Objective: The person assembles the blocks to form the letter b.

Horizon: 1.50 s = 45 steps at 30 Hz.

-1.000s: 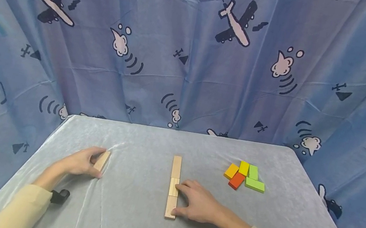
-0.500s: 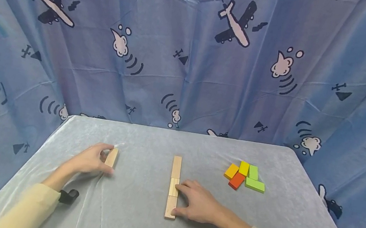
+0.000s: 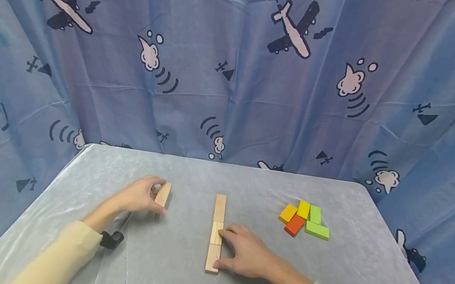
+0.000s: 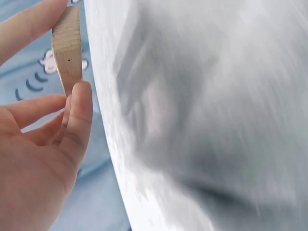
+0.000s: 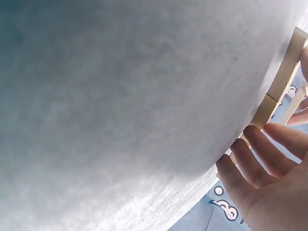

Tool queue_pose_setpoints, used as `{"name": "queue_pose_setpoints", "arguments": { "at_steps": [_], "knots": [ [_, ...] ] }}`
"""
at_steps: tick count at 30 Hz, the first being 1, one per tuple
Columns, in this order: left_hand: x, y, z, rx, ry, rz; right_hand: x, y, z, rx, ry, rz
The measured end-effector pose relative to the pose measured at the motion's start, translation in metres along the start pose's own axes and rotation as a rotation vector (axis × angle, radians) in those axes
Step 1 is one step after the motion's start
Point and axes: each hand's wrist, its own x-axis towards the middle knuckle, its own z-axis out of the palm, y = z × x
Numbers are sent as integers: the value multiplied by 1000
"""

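My left hand (image 3: pixel 141 196) pinches a plain wooden block (image 3: pixel 162 194) between thumb and fingers, to the left of the row. In the left wrist view the thumb and fingertips grip opposite ends of that block (image 4: pixel 67 48), held off the cloth. A straight row of three plain wooden blocks (image 3: pixel 220 208) lies end to end down the table's middle. My right hand (image 3: pixel 249 253) rests along the row's right side, its thumb at the nearest block and its index finger at the middle one. The right wrist view has those fingers (image 5: pixel 269 154) fairly straight against the row.
Several coloured blocks lie grouped at the right: an orange block (image 3: pixel 288 213), a yellow block (image 3: pixel 303 209), a red block (image 3: pixel 294 225) and two green ones, the nearer green block (image 3: pixel 317 230) lying crosswise. Grey cloth covers the table (image 3: pixel 172 276). A blue patterned curtain (image 3: pixel 204 60) hangs behind.
My left hand has moved right and slightly away from me with the wooden block, closer to the row. The right hand and the row have stayed in place.
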Motion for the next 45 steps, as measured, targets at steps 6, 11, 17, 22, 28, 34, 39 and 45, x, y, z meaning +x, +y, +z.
{"name": "queue_pose_setpoints", "arguments": {
  "at_steps": [6, 11, 17, 22, 28, 34, 39, 45],
  "knots": [
    [16, 18, 13, 12, -6, 4, -2, 0, 1, 0, 8, -1],
    [29, 35, 22, 22, 14, 6, -2, 0, 1, 0, 8, 7],
    [43, 50, 30, 7, 57, 29, -1, -1, 1, 5, 17, 0],
    [50, 58, 33, -3, 63, 50, 0, -1, 3, 17, 25, -6],
    [62, 66, 35, 10, 67, 59, 1, 0, 2, 26, 17, -15],
    [78, 74, 37, 27, 80, 78, 2, 0, -1, 17, 9, -21],
    [89, 84, 37, 22, 83, 66, 2, -1, -2, 2, 12, -26],
    [99, 89, 45, 2, 63, 61, 1, -2, -2, -7, -1, -26]
  ]
}}
